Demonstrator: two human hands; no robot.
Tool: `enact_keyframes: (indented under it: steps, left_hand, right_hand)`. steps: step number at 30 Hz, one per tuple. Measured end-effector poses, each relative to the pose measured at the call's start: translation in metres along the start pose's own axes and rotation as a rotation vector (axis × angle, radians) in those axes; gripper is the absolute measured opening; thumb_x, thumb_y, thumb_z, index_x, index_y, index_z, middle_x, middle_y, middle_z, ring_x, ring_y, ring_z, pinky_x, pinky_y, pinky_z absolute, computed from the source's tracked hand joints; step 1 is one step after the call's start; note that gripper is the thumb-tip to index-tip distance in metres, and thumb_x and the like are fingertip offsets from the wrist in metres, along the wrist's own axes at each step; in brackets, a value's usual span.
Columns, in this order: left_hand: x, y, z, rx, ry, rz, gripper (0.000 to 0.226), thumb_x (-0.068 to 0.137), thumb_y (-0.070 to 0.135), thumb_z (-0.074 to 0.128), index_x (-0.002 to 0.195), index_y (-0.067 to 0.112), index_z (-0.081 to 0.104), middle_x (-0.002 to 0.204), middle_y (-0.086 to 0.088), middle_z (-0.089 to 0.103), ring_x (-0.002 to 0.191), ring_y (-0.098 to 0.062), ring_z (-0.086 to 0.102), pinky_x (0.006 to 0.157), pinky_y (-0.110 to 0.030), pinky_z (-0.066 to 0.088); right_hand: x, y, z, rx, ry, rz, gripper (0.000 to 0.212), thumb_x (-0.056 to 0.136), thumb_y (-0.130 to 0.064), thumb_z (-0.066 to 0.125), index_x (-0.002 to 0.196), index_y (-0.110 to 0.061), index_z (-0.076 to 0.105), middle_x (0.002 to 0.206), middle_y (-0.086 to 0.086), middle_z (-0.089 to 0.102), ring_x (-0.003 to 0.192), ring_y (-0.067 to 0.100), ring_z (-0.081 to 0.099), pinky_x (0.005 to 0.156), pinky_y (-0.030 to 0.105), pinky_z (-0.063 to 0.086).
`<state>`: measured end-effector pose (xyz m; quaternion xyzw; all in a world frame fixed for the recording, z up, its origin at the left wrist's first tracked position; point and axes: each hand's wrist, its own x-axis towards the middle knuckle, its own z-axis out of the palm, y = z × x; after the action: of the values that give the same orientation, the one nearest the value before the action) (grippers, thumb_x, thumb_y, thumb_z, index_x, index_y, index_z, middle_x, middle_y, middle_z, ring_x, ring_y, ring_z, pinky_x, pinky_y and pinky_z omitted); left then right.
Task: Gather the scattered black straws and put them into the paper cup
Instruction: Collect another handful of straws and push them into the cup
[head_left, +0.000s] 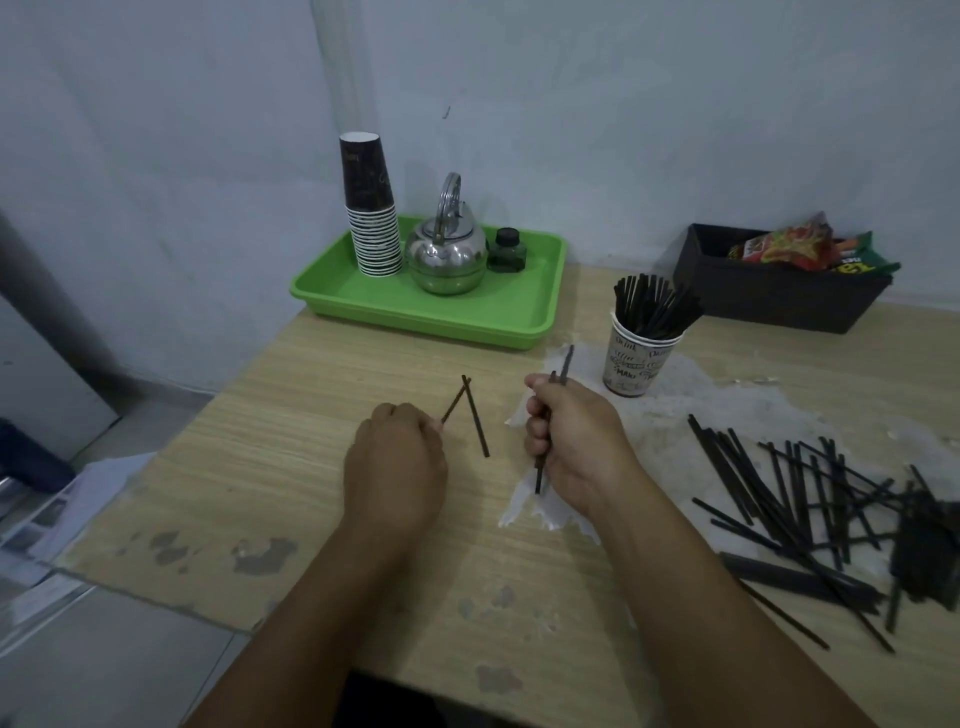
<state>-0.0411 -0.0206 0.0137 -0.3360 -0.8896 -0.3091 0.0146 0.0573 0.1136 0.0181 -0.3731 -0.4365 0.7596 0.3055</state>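
With the right hand (571, 441) fisted around 2 or so straws (558, 395) just left of the paper cup (640, 358) and the left hand (400, 457) pinching 1 straw (456, 400) farther left, pushing them into the already crowded cup could tip it.

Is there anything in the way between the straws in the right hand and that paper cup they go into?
Nothing visible blocks it. The right hand grips thin black straws just left of the printed white paper cup, with only bare wooden table between. The cup already holds many straws, so its mouth is crowded.
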Motion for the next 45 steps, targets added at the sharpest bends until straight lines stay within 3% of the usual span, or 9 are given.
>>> enact_keyframes:
  steps: [5,10,13,18,25,31,36,40,45]
  left_hand:
    - [-0.002,0.014,0.005,-0.190,-0.074,0.074,0.016,0.096,0.025,0.053,0.089,0.016,0.063,0.089,0.001,0.058,0.086,-0.019,0.056,0.070,-0.028,0.036]
    - [-0.001,0.020,0.011,-0.247,-0.075,0.091,0.016,0.093,0.028,0.057,0.083,0.019,0.066,0.088,0.002,0.061,0.081,-0.017,0.058,0.069,-0.027,0.037]
    - [0.005,0.019,0.013,-0.023,0.028,0.119,0.024,0.092,0.032,0.056,0.092,0.014,0.072,0.099,-0.005,0.064,0.091,-0.025,0.058,0.078,-0.036,0.046]
    - [0.014,0.022,0.019,0.263,-0.011,0.093,0.035,0.086,0.048,0.058,0.092,0.017,0.073,0.107,0.000,0.063,0.099,-0.025,0.053,0.082,-0.038,0.045]
    - [0.021,0.031,0.021,0.329,0.033,0.099,0.015,0.081,0.015,0.055,0.078,0.009,0.068,0.092,-0.007,0.062,0.091,-0.029,0.053,0.071,-0.038,0.043]
    - [0.020,0.025,0.029,0.462,-0.042,0.103,0.025,0.088,0.013,0.041,0.102,0.008,0.062,0.114,-0.009,0.053,0.105,-0.030,0.048,0.084,-0.040,0.038]
    - [0.011,0.031,0.024,0.138,-0.058,0.103,0.023,0.097,0.021,0.041,0.104,0.011,0.061,0.114,-0.009,0.053,0.104,-0.029,0.049,0.088,-0.042,0.042]
    - [0.001,0.048,0.021,-0.182,-0.029,0.246,0.012,0.094,0.014,0.052,0.094,0.008,0.062,0.105,-0.013,0.055,0.097,-0.030,0.053,0.087,-0.046,0.043]
    - [-0.002,0.065,0.027,-0.324,-0.032,0.353,0.009,0.093,0.014,0.056,0.094,0.009,0.063,0.104,-0.008,0.054,0.096,-0.024,0.054,0.087,-0.042,0.045]
  right_hand:
    - [-0.006,0.007,0.005,-0.106,-0.172,-0.044,0.007,0.090,-0.019,0.069,0.088,-0.013,0.065,0.057,-0.006,0.043,0.044,0.007,0.032,0.040,0.021,0.028]
    - [-0.006,0.005,0.005,-0.117,-0.090,-0.038,0.008,0.094,-0.016,0.062,0.086,-0.014,0.062,0.064,-0.001,0.055,0.047,0.008,0.039,0.041,0.021,0.030]
    - [-0.002,-0.002,0.000,-0.034,0.009,-0.028,0.007,0.096,-0.015,0.054,0.092,-0.012,0.059,0.068,0.002,0.069,0.046,0.007,0.043,0.039,0.021,0.031]
    - [0.002,-0.003,-0.011,-0.015,0.075,-0.032,0.007,0.095,-0.015,0.052,0.090,-0.015,0.057,0.063,0.001,0.068,0.044,0.007,0.043,0.037,0.021,0.031]
    - [0.004,-0.004,-0.020,-0.014,0.125,-0.059,0.008,0.095,-0.017,0.054,0.090,-0.016,0.060,0.059,-0.003,0.064,0.047,0.008,0.045,0.040,0.022,0.036]
    - [-0.001,-0.004,-0.016,0.142,0.117,-0.025,0.014,0.102,-0.015,0.047,0.091,-0.015,0.056,0.065,0.000,0.054,0.049,0.010,0.054,0.047,0.025,0.049]
    - [-0.004,-0.004,-0.016,0.004,0.073,-0.081,0.013,0.099,-0.027,0.054,0.089,-0.018,0.056,0.064,-0.005,0.053,0.047,0.005,0.042,0.044,0.022,0.038]
    - [-0.007,-0.005,-0.012,-0.094,0.044,-0.196,0.021,0.091,-0.041,0.066,0.094,-0.020,0.061,0.058,-0.017,0.053,0.053,0.004,0.045,0.053,0.026,0.039]
    - [-0.010,-0.010,-0.011,-0.120,0.089,-0.361,0.016,0.101,-0.030,0.051,0.091,-0.026,0.063,0.077,-0.012,0.069,0.069,0.003,0.056,0.064,0.023,0.043]
